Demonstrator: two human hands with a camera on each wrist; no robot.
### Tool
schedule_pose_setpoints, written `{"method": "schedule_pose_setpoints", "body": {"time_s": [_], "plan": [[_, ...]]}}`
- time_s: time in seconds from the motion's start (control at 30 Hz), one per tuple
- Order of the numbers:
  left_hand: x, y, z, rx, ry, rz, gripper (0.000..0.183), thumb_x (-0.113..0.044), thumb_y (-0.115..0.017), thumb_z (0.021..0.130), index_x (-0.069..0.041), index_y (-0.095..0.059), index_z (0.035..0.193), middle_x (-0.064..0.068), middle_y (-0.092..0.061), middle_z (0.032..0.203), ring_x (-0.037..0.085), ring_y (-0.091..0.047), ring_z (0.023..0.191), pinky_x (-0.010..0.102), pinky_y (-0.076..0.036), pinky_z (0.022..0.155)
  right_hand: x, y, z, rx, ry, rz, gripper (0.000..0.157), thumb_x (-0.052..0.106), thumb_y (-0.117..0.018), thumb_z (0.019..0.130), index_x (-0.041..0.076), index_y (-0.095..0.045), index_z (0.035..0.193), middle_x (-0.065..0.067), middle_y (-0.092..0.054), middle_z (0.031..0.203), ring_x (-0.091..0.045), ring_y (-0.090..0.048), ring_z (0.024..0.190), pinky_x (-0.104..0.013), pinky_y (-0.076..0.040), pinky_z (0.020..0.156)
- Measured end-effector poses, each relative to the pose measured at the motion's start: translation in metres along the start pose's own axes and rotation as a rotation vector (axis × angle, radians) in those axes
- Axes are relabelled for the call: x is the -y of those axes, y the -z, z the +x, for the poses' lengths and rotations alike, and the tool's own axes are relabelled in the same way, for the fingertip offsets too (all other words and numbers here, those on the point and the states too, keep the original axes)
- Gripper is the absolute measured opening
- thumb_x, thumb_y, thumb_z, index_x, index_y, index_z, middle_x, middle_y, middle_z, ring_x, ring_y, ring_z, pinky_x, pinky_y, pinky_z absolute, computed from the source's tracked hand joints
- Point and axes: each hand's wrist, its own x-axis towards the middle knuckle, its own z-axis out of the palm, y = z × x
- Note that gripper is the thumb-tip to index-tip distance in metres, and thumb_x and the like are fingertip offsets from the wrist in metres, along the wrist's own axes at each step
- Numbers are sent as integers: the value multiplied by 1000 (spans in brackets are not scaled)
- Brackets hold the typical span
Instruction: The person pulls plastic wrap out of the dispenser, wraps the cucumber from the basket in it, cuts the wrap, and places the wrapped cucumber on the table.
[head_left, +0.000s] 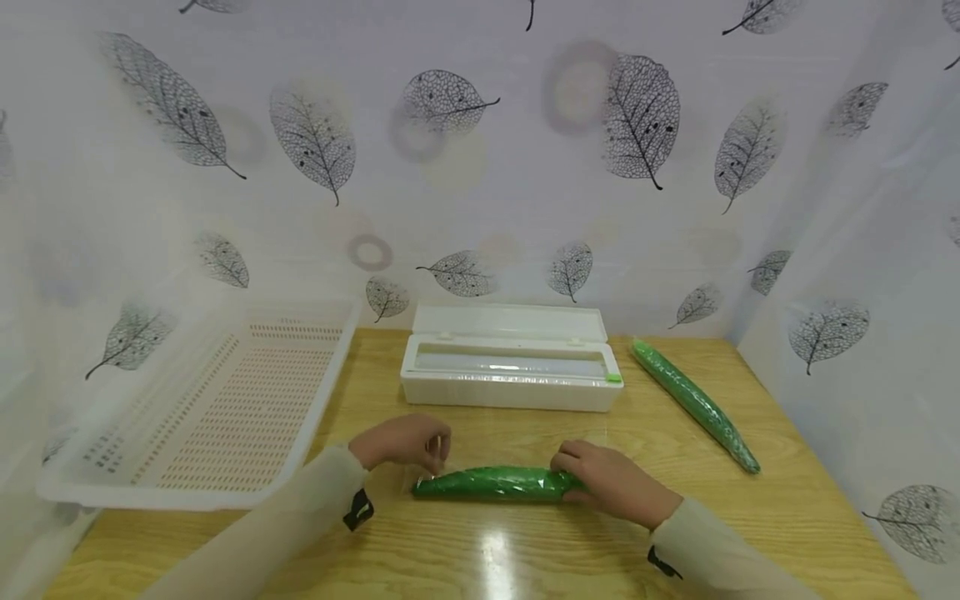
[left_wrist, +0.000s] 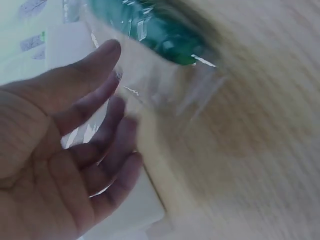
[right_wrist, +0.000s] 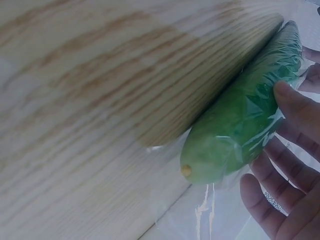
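A long green cucumber in clear plastic film lies crosswise on the table near the front. My right hand holds its right end, thumb on the near side and fingers over the far side. In the right wrist view, the thumb presses the wrapped cucumber, and loose film spreads past its pale tip. My left hand hovers at the left end with loosely bent fingers. The left wrist view shows its thumb and fingertips apart, right beside the clear film that sticks out beyond the cucumber's end.
Behind the cucumber stands a white film dispenser box with its lid raised. Another wrapped cucumber lies slanted at the right. A white plastic basket stands at the left. Leaf-patterned curtains enclose the wooden table.
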Motion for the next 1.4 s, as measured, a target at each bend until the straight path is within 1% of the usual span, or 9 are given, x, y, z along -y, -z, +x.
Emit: {"method": "schedule_pose_setpoints", "body": {"time_s": [0.07,0.17,0.3,0.5,0.63,0.77,0.97,1.23,1.4], "plan": [[1,-5,1,-43,11,32,19,-13,-76,75,-17,-57,75,-8,-56,74,7,-51,69,24,-45,62,0,0,0,6,0,4,31,23,-77,76,15,-62,101,4,-60,97,-5,-57,84,-20,-53,71],[-1,-11,1,-93,-38,86,20,-8,-71,77,-17,-56,70,-10,-53,69,5,-46,64,21,-42,59,0,0,1,11,-7,9,31,23,-77,76,15,-62,101,4,-60,97,-5,-57,85,-21,-53,71],[-5,-17,-2,-75,-109,76,19,0,-61,84,-15,-57,73,-9,-53,70,3,-46,64,18,-44,58,0,1,1,13,-16,15,31,23,-77,76,15,-62,101,4,-61,98,-5,-57,84,-21,-53,71],[-9,-24,-8,-74,-46,74,15,-2,-52,90,-14,-59,85,-7,-56,78,4,-50,70,20,-46,63,-1,-2,1,7,-14,9,31,25,-76,77,14,-63,103,3,-62,98,-6,-59,85,-22,-54,72],[-18,-30,-8,-182,-97,231,3,-12,-54,94,-12,-57,94,-3,-55,82,6,-50,69,20,-46,59,-2,-2,1,4,-17,-2,31,25,-75,78,12,-63,104,1,-63,100,-8,-61,86,-23,-55,72],[-32,-41,-4,-277,-205,387,23,-29,-57,93,-13,-56,110,0,-56,98,8,-54,79,18,-49,64,-3,-1,1,21,-35,-10,31,23,-73,80,11,-64,106,-1,-63,102,-10,-61,88,-24,-55,74],[-48,-55,4,-271,-301,572,52,-41,-64,86,-14,-50,127,3,-53,122,14,-54,106,24,-52,88,-4,-2,2,21,-30,-24,32,22,-72,81,9,-63,108,-2,-63,103,-11,-61,89,-26,-55,75],[-49,-60,7,-244,-247,609,62,-40,-69,82,-15,-46,134,4,-56,117,15,-56,103,27,-52,88,-5,-5,0,-2,-19,-54,38,23,-74,79,5,-62,111,-5,-63,104,-14,-62,92,-28,-56,77],[-50,-60,8,-290,-230,651,70,-44,-68,80,-12,-44,137,7,-49,129,19,-49,117,31,-43,104,-6,-6,1,4,-27,-67,41,23,-75,79,4,-62,112,-5,-63,105,-16,-62,93,-29,-56,78]]}}
